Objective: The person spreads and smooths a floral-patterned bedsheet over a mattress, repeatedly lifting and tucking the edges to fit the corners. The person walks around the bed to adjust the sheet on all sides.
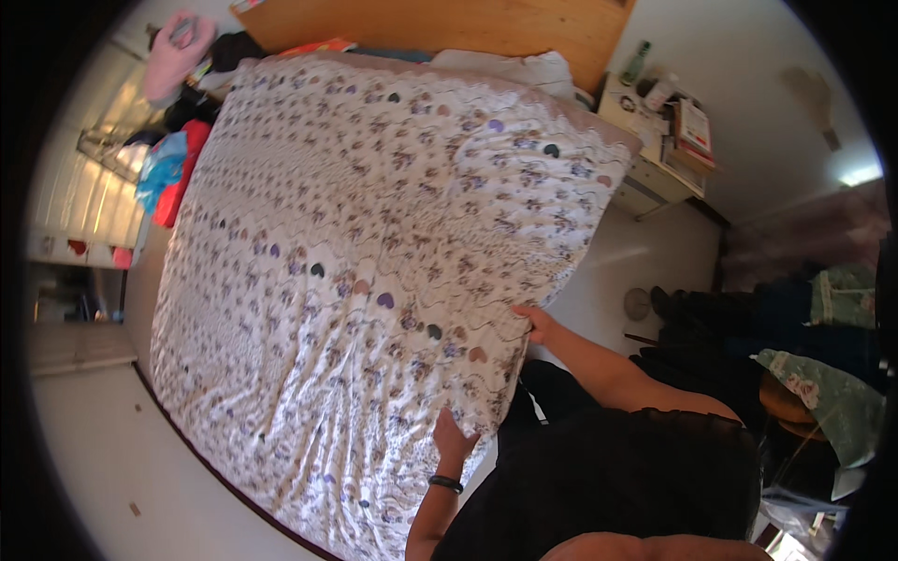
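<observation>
A white quilted bedspread [365,231], printed with flowers and coloured hearts, spreads over the bed. At its near edge, my right hand [537,324] pinches the fabric, the fingers partly hidden by the cloth. Lower down, my left hand [454,438], with a dark bracelet on the wrist, holds the same edge near a corner, thumb on top and other fingers hidden. The cloth between and beyond my hands is gathered in long wrinkles towards the bottom. A mauve border runs along its far side.
Behind the bed stands a wooden headboard [435,24] with a pale pillow [505,70] before it. A bedside cabinet [649,189] bears a green bottle [635,64] and books [691,133]. Red and blue bags [163,172] lie at the left edge; dark clothes [729,315] are at the right.
</observation>
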A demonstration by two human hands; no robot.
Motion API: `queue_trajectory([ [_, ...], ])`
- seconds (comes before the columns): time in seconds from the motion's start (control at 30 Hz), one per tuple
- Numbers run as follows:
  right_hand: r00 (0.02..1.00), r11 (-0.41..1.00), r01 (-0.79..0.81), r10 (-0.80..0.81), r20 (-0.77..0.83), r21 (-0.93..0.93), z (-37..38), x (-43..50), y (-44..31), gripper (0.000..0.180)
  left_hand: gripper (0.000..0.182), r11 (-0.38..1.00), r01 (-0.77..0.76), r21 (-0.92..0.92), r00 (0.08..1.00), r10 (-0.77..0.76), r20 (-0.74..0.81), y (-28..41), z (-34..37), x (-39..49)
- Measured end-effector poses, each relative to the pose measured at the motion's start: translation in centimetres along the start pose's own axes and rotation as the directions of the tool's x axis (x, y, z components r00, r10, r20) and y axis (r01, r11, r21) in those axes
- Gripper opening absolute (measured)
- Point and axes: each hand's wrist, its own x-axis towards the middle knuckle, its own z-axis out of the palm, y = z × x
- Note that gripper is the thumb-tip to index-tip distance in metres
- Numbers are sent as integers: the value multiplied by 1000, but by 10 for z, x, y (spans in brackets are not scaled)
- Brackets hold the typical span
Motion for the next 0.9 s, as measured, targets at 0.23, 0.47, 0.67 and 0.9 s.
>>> queue_trajectory([
  [0.23,963,984,58,-100,252,170,61,-34,-25,50,71,984,-174,47,946,180,-270,153,-38,145],
  [0.47,919,874,317,-380,110,369,8,51,-231,61,53,963,-235,130,971,240,-22,122,-73,132],
  [0.67,829,816,550,-506,-239,177,-33,88,-485,50,59,987,-117,106,993,119,-7,153,-80,121],
  [0.9,753,652,625,-649,109,-429,93,12,-608,32,69,979,132,154,966,-162,200,165,-39,146],
])
